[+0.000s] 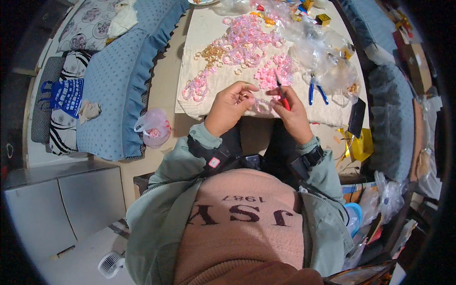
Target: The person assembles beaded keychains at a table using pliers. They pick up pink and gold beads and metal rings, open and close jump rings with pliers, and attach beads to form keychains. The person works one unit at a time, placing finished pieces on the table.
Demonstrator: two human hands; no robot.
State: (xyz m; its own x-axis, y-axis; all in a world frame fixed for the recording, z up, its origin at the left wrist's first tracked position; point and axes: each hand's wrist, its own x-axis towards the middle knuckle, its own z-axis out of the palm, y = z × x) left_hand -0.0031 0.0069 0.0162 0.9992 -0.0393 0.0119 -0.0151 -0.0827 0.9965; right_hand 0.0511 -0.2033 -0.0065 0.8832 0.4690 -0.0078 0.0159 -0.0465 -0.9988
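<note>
My left hand (pixel 231 105) is closed, its thumb and fingers pinching one end of a short strand of pink and clear beads (pixel 259 105). The strand spans the gap toward my right hand (pixel 293 114). That hand is closed around a red-handled tool (pixel 284 99) with a thin dark tip pointing away from me; its exact kind is hard to tell. Right beyond my hands lies a heap of small pink pieces (pixel 274 72). Farther off is a large pile of pink beaded strands (pixel 247 39), with gold rings (pixel 212 55) at its left edge. More beaded loops (pixel 195 88) lie near my left hand.
Blue-handled pliers (pixel 317 89) lie on the cloth-covered table (pixel 190 108) at right, beside crumpled clear plastic bags (pixel 316 50). A dark phone-like slab (pixel 356 117) sits at the right edge. A tied plastic bag (pixel 155 128) is left of the table, near a blue padded seat (pixel 114 95).
</note>
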